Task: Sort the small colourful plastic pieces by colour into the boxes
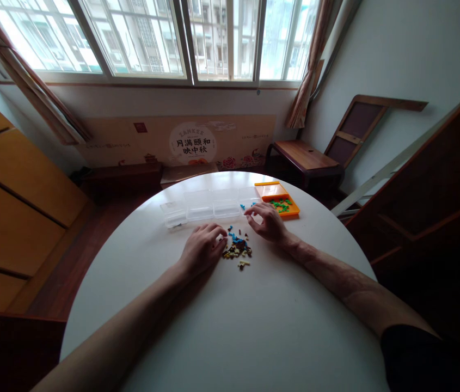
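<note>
A small pile of tiny building-block pieces (238,247), blue, brown and pale yellow, lies on the table. My left hand (203,245) rests at the pile's left side, its fingers loosely bent, with a gap between thumb and forefinger. Beyond the pile, my right hand (268,222) hovers by a clear compartment box (201,210). Its thumb and forefinger come close together in a pinch; anything between them is too small to make out. Blue pieces (243,207) sit in the box's right-hand compartment, partly covered by that hand.
Right of the clear box is an orange box (293,213) with its lid raised, holding green pieces (281,204). All this stands on a round white table (230,337). A wooden chair (307,155) is beyond its far right edge, under the window side.
</note>
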Demonstrator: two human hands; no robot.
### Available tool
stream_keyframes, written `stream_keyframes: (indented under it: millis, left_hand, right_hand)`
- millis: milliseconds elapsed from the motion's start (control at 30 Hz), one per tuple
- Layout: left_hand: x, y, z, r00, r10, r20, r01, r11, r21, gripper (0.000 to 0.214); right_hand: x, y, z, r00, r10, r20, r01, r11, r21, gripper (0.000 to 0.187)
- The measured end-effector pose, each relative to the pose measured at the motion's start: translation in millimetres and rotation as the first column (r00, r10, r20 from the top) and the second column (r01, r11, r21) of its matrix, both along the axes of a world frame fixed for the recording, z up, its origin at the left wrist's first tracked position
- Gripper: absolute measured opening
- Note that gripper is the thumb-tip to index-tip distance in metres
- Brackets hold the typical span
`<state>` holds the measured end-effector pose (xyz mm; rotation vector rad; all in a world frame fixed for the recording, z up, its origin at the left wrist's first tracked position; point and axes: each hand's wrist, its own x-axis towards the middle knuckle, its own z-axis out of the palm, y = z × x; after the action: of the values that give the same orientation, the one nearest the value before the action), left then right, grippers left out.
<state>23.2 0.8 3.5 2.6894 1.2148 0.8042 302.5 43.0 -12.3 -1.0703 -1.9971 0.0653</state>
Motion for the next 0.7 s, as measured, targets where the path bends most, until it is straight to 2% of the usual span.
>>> stream_keyframes:
  millis: [167,400,500,600,700]
  left_hand:
    - [-1.3,3.2,-3.6,1.000,-0.003,-0.003,0.003,1.000,0.026,0.023]
    - [0.3,2.0,-1.7,0.999,-0.025,0.034,0.025,1.000,-0.003,0.015]
    - [0.7,1.4,-0.2,0.998,-0.012,0.054,0.013,1.000,-0.019,0.013]
    - [0.1,2.6,1.3,0.984,-0.014,0.176,0.030,0.996,-0.084,0.014]
    - [0.5,4.2,2.4,0.927,-0.029,0.374,0.110,0.975,-0.195,0.021]
  right_hand:
    - [-1.3,0.4,-1.5,1.000,0.028,0.003,-0.028,1.000,-0.010,0.010]
    - [-1.6,-0.4,-0.7,0.997,0.079,0.018,-0.080,0.997,0.006,0.009]
    - [-4.1,-4.1,2.2,0.987,0.153,0.044,-0.154,0.988,0.027,0.009]
    - [-8.7,-9.0,6.5,0.961,0.267,0.068,-0.272,0.960,0.072,0.006]
    - [-13.0,-12.3,9.7,0.921,0.367,0.128,-0.380,0.920,0.100,0.012]
